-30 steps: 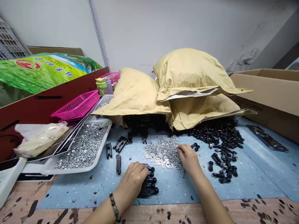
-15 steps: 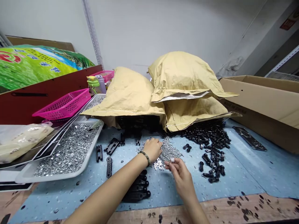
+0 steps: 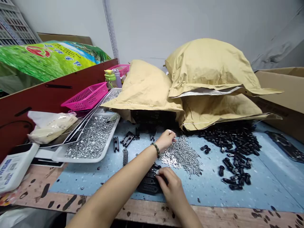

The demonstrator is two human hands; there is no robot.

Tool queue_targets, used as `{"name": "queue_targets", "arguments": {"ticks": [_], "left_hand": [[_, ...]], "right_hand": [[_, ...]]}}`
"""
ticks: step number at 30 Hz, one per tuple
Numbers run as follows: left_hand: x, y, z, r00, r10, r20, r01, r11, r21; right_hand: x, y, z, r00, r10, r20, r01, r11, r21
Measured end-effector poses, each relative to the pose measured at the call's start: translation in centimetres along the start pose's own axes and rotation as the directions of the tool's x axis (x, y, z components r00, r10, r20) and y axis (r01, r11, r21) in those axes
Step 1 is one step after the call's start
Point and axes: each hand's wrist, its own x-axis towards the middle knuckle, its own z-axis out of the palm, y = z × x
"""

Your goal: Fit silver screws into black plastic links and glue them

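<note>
My left hand [image 3: 166, 140], with a beaded bracelet on the wrist, is over the left edge of a pile of silver screws [image 3: 188, 155]. Its fingers are curled together; whatever is between them is too small to make out. Silver nuts [image 3: 171, 159] lie just below it, beside the screws. Nearer to me, my right hand [image 3: 172, 183] pinches thumb and forefinger together at the upper right end of a row of long black plastic parts [image 3: 148, 187]. What its fingertips hold cannot be told. My left forearm partly covers that row.
Left stands a white tray [image 3: 115, 129] of small metal pieces, with a pink basket [image 3: 86, 96] behind. Stuffed paper sacks [image 3: 209, 68] fill the back. Black clips [image 3: 237, 164] and a phone-like black object [image 3: 285, 145] lie right, near a cardboard box [image 3: 282, 88].
The view has swung left. My right hand has moved from the nuts to the row of black parts. My left hand stays by the screws, now at their far left edge.
</note>
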Motion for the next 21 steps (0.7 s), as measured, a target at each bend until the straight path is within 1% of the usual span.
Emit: {"name": "queue_targets", "arguments": {"ticks": [3, 5, 6, 8, 11, 12, 13, 15, 16, 17, 19, 21], "left_hand": [[-0.8, 0.1, -1.0, 0.999, -0.038, -0.034, 0.031, 0.985, -0.172], [-2.2, 0.2, -2.2, 0.997, -0.035, -0.068, 0.018, 0.972, -0.234], [-3.3, 0.1, -2.8, 0.996, -0.026, -0.085, 0.004, 0.969, -0.248], [-6.1, -0.2, -4.3, 0.995, 0.008, -0.104, -0.033, 0.969, -0.243], [-11.5, -1.3, -6.1, 0.995, 0.061, -0.076, -0.074, 0.982, -0.175], [-13.1, -1.8, -6.4, 0.994, 0.089, -0.069, -0.097, 0.986, -0.132], [-14.7, -2.3, -6.5, 0.991, 0.130, -0.036, -0.131, 0.991, -0.013], [-16.9, -3.3, -6.3, 0.991, 0.136, 0.003, -0.135, 0.978, 0.156], [-17.6, -3.8, -6.0, 0.988, 0.153, 0.020, -0.153, 0.957, 0.244], [-18.1, -4.3, -5.6, 0.984, 0.178, 0.030, -0.178, 0.930, 0.322], [-18.4, -5.2, -4.8, 0.963, 0.264, 0.061, -0.261, 0.841, 0.475], [-18.4, -6.0, -4.1, 0.939, 0.330, 0.092, -0.318, 0.741, 0.591]], "right_hand": [[0.2, -0.1, 0.4, 0.994, -0.097, 0.056, 0.103, 0.987, -0.127], [0.2, -0.1, 0.4, 0.989, -0.126, 0.080, 0.140, 0.972, -0.189], [0.2, -0.3, 0.3, 0.987, -0.135, 0.091, 0.151, 0.968, -0.199], [0.1, -0.6, 0.0, 0.985, -0.135, 0.109, 0.152, 0.974, -0.166], [0.4, -0.5, -1.1, 0.988, -0.084, 0.130, 0.093, 0.993, -0.070], [0.6, -0.2, -1.7, 0.992, -0.053, 0.116, 0.061, 0.996, -0.065], [1.0, 0.4, -2.4, 0.997, -0.012, 0.083, 0.019, 0.996, -0.092], [2.0, 2.0, -4.0, 0.996, 0.083, -0.040, -0.090, 0.965, -0.248], [2.6, 3.0, -4.8, 0.986, 0.126, -0.106, -0.155, 0.923, -0.352], [3.2, 4.0, -5.5, 0.976, 0.153, -0.158, -0.209, 0.871, -0.444], [4.3, 5.6, -6.6, 0.966, 0.177, -0.190, -0.252, 0.816, -0.521], [5.0, 6.6, -7.1, 0.969, 0.178, -0.170, -0.242, 0.814, -0.529]]}}
